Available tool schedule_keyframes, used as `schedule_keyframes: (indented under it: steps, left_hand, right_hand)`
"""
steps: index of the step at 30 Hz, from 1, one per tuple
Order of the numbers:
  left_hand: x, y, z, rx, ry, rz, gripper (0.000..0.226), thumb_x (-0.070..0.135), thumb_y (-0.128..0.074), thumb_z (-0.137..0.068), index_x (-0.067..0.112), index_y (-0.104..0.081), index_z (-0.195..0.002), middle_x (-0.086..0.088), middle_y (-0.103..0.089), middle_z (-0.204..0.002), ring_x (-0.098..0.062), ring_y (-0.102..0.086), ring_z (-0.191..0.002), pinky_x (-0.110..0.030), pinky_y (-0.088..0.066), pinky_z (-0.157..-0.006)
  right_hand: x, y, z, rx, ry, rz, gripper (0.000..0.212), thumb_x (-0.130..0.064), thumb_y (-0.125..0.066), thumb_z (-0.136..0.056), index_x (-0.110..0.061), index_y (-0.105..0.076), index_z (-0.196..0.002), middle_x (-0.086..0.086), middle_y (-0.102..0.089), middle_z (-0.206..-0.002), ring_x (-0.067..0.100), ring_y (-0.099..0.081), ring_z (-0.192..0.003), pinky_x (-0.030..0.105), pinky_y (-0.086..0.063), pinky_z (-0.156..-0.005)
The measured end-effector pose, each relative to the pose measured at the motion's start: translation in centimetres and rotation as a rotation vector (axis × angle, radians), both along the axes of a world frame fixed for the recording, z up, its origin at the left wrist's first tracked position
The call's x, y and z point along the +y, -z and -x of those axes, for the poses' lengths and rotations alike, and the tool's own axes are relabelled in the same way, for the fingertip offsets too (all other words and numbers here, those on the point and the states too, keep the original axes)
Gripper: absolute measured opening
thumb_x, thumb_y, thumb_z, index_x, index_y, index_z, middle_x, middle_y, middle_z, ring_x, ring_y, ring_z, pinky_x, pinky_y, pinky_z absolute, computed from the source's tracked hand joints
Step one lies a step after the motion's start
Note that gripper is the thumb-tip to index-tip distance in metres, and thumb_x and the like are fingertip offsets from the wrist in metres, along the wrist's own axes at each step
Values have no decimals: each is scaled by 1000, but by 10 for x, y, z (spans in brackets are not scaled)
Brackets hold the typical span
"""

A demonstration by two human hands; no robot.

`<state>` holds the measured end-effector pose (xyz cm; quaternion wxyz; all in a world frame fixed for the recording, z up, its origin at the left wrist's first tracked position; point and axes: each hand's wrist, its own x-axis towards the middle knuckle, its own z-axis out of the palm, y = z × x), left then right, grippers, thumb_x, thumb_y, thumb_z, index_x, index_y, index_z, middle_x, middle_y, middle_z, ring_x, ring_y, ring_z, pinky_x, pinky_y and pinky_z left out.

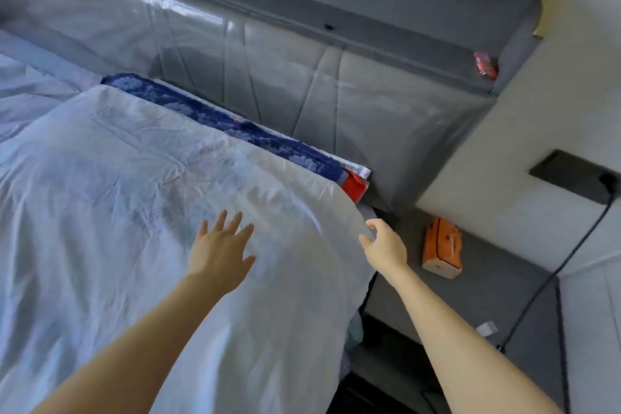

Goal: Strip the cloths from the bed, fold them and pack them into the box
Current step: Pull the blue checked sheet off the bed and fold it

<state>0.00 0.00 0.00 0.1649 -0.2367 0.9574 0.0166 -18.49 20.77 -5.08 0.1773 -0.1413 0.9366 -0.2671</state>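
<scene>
Our right hand [383, 242] pinches a corner of the pale crumpled bed sheet [134, 178] to peel it (we judge); our left hand [218, 247], fingers spread and holding nothing, steadies it.

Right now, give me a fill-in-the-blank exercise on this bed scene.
The right hand pinches the corner of the wrinkled ____ bed sheet. The left hand, fingers spread, is over the same ____. The dark blue patterned cloth lies between that sheet and the grey padded ____.
Missing: white; sheet; headboard.
</scene>
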Motion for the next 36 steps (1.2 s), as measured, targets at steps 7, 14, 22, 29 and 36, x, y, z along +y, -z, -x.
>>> schedule_keyframes:
  steps: [7, 14, 22, 29, 36]
  left_hand:
    - [-33, 65, 7, -79, -108, -188, 78, 64, -43, -87, 45, 3, -147, 15, 14, -157, -13, 8, -146, -46, -15, -115]
    - [-44, 76, 11, -94, -107, -219, 78, 65, -42, -87, 46, 6, -146, 16, 16, -156, -9, 11, -145, -50, -12, -116]
    - [-13, 38, -6, 271, -324, -282, 47, 41, -54, -92, 29, -48, -136, 6, -46, -144, -20, -43, -131, -31, -39, -99]
    - [41, -49, -128, 647, -1008, -1496, 19, 18, -54, -94, 8, -68, -102, -10, -70, -86, -22, -67, -73, -32, -56, -78]
    - [92, -76, -328, 805, -1285, -1331, 15, 17, -62, -88, 8, -67, -98, -8, -69, -85, -20, -68, -73, -26, -55, -65]
  right_hand:
    - [-38, 78, 84, -101, 3, -131, 51, -15, -58, -83, -21, -44, -132, 7, -53, -131, 33, -53, -115, 41, -47, -92]
    - [-20, 107, 94, -157, 18, -175, 17, -28, -60, -83, -18, -53, -72, 4, -58, -76, 25, -57, -73, 31, -39, -59]
    - [-19, 21, -36, 322, 71, 125, 5, -7, -55, -84, -9, -51, -86, 2, -48, -62, 28, -46, -57, 31, -31, -54]
    - [-75, -70, -202, -268, -300, 225, 19, -25, -70, -78, -13, -60, -68, 9, -65, -72, 24, -61, -70, 39, -49, -66]
    - [-53, -126, -393, -322, -451, 32, 29, -22, -64, -73, -13, -44, -55, -1, -45, -54, 26, -45, -63, 28, -32, -51]
